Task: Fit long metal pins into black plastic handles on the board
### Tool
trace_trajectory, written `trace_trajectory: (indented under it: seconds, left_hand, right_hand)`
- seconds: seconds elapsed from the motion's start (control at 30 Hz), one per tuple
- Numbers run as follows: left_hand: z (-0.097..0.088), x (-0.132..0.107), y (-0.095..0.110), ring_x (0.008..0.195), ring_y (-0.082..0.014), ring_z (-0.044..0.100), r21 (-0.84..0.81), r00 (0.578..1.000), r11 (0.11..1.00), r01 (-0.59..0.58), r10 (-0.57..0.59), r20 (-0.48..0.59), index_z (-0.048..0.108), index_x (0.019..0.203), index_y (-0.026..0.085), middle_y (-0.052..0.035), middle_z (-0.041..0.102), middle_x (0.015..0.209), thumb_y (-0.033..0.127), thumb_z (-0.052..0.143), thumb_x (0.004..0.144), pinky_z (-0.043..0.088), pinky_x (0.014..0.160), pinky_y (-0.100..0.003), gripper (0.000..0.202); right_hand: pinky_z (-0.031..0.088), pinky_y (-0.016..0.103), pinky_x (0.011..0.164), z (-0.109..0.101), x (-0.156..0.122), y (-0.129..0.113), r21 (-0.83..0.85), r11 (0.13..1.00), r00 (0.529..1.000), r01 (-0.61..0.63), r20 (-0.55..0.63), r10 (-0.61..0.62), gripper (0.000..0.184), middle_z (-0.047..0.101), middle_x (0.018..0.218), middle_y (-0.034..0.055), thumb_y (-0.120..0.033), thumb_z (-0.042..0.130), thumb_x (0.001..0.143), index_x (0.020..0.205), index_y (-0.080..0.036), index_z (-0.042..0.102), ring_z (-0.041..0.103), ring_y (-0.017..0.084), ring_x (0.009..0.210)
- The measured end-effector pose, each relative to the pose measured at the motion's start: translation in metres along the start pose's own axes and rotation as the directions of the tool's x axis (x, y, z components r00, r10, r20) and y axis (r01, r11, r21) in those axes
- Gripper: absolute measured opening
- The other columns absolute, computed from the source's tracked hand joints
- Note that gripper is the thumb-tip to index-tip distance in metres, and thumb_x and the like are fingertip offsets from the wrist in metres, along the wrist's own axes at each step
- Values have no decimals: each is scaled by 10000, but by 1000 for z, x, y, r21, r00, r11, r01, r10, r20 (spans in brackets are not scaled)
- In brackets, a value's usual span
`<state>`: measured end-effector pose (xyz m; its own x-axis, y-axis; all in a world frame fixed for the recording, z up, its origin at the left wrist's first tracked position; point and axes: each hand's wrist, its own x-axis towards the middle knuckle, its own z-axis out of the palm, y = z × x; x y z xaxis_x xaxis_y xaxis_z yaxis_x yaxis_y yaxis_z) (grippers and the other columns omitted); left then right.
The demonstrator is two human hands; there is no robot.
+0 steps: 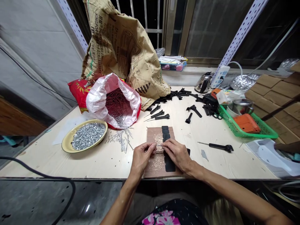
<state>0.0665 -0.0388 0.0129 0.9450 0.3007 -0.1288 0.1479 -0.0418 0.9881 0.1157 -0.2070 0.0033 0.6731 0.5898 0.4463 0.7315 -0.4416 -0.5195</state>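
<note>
My left hand [143, 156] and my right hand [179, 154] meet over a brown board [153, 164] at the table's front edge. A thin metal rod [159, 145] runs between their pinched fingertips; both hands are closed on it. Beneath and beside my right hand, a column of black rounded pads [170, 166] lies on the board, partly hidden by that hand. To the left are loose metal rods [126, 142] and scattered small metal pieces [114, 137]. A yellow plate [65, 147] holds many more such pieces. On the right lies a black-handled piece with a metal shaft [217, 147].
A red and white bag [96, 103] of metal rods leans against a large brown paper sack [145, 59]. Black plastic parts [180, 93] are heaped behind. At right stand a green basket [264, 132], a metal kettle [203, 82] and stacked cardboard boxes [278, 93].
</note>
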Motion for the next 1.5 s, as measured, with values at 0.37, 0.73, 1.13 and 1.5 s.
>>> trace_trajectory:
  seconds: [0.37,0.73,1.13,1.5]
  left_hand:
    - [-4,-5,-24,950,-195,591,410,944,873,-263,321,-77,597,1207,240,-63,614,1039,396,549,833,477,837,-318,408]
    - [6,-8,-52,947,-203,576,597,911,745,-297,408,-56,246,1443,215,-103,583,1089,360,483,891,489,860,-397,618]
    - [9,-6,-50,896,-209,574,740,845,558,-376,534,27,198,1458,210,-104,598,1034,302,519,882,500,830,-401,666]
    - [13,-6,-47,881,-211,584,765,860,545,-344,510,23,217,1454,195,-110,602,1032,325,532,871,504,830,-403,674]
  right_hand:
    - [399,224,553,-22,37,79,-389,921,998,-34,29,49,257,562,901,32,-324,419,956,894,-202,637,526,131,752]
    - [402,231,550,-33,28,103,-335,881,937,334,218,-272,219,562,806,32,-232,416,956,878,-163,609,464,137,752]
    - [371,226,493,-38,22,98,-216,914,923,342,261,-283,273,531,689,14,-185,402,949,749,-168,587,433,132,700]
    - [348,201,453,-31,10,100,-88,851,824,518,319,-469,292,519,703,2,-148,351,958,785,-169,585,423,115,683]
